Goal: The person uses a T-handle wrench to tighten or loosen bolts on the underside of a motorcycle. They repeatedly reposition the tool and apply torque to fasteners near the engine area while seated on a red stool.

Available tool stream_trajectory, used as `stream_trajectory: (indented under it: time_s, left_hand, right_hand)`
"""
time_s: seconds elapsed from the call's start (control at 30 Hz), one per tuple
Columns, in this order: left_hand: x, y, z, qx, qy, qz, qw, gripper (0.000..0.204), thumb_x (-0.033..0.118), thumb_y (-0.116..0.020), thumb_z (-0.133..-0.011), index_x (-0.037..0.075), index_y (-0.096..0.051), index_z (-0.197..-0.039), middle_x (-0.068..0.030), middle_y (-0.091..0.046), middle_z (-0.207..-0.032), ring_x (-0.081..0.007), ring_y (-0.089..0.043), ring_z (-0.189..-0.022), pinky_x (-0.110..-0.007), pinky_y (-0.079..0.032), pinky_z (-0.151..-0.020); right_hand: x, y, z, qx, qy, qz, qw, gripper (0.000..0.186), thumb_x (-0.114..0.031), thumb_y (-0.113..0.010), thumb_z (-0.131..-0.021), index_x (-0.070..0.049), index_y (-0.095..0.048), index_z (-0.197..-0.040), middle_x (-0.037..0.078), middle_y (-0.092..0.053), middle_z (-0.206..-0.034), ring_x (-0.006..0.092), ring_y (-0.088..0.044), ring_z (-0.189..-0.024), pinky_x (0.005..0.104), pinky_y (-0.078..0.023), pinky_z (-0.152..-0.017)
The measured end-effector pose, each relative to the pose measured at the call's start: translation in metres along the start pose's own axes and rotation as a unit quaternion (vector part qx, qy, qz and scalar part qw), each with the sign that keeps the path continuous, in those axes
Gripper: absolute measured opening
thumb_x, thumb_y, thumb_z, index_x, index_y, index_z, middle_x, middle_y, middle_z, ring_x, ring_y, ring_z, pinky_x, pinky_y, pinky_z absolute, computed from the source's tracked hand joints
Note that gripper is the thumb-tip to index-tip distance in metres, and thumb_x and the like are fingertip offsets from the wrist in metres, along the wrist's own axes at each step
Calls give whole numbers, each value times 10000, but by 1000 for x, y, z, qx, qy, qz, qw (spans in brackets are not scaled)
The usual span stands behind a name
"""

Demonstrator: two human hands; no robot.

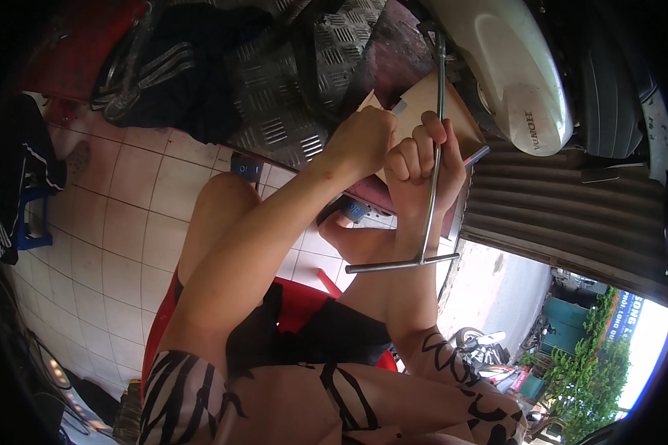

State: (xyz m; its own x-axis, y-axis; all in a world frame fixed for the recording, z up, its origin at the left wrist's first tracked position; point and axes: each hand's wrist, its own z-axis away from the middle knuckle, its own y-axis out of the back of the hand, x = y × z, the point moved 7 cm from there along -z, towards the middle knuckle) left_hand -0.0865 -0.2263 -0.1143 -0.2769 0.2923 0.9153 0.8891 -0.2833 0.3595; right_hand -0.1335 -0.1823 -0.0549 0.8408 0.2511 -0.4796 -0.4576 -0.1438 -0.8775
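Observation:
My right hand [425, 165] is closed around the shaft of a long T-handle wrench [430, 211]. The wrench's crossbar lies toward me, over my right forearm, and its far end reaches up beside the motorbike's pale body panel [523, 89]. A dark grey rod with a reddish mark [476, 156] sticks out beside the same hand; whether that hand grips it too is unclear. Left of it, my left hand [365, 139] is curled into a fist; a small grey piece [400, 107] shows beside its fingers. Under both hands lies a sheet of brown cardboard [459, 111].
A metal tread-plate platform [278, 122] with dark cloth [174, 70] on it lies ahead to the left. Below me is a red plastic seat [304, 305] on a tiled floor [111, 230]. A blue stool [35, 219] stands far left. Ribbed shutter metal [564, 204] and a street are at right.

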Motion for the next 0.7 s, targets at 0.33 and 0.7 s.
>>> stream_trajectory:
  time_s: [0.33,0.7]
  left_hand:
    - [-1,-12,4,-14,0,75,997,129,62,-564,-788,-56,-616,-787,-243,-645,-920,-354,-647,-864,-420,-519,-718]
    - [1,42,0,65,-48,57,995,166,107,-565,-842,-30,-651,-876,-171,-640,-705,-298,-649,-689,-363,-503,-655]
  right_hand:
    - [-2,-43,-6,82,32,36,996,236,-200,-345,-1004,-93,-460,-828,-28,-232,-501,85,-159,-407,258,-147,-411]
    - [-10,-43,-13,62,10,54,997,246,-220,-378,-995,-124,-503,-806,-27,-279,-478,89,-186,-398,259,-163,-398]
